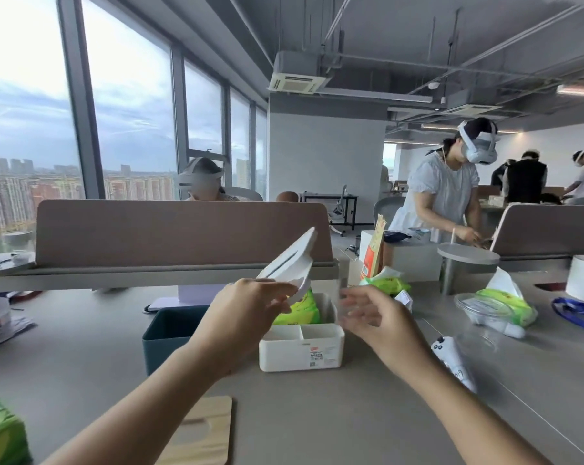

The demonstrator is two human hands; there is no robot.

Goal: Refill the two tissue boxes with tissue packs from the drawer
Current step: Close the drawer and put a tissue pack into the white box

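Observation:
A white tissue box (302, 350) stands on the desk in the middle of the head view, with a green tissue pack (300, 310) sitting in its rear compartment. My left hand (247, 307) holds the box's white slotted lid (292, 258) tilted up above the box. To the right of the box my right hand (372, 317) hovers with fingers spread and nothing in it. A dark teal box (169, 333) stands open to the left. Its wooden lid (200, 431) lies flat near the front edge. A second green pack (2, 434) shows at the bottom left corner.
Two more green tissue packs (386, 283) (505, 303) lie at the right, one behind a clear bowl (483, 308). A white controller (453, 362) lies right of my forearm. A brown divider (183, 229) runs behind the boxes. Other people work at nearby desks.

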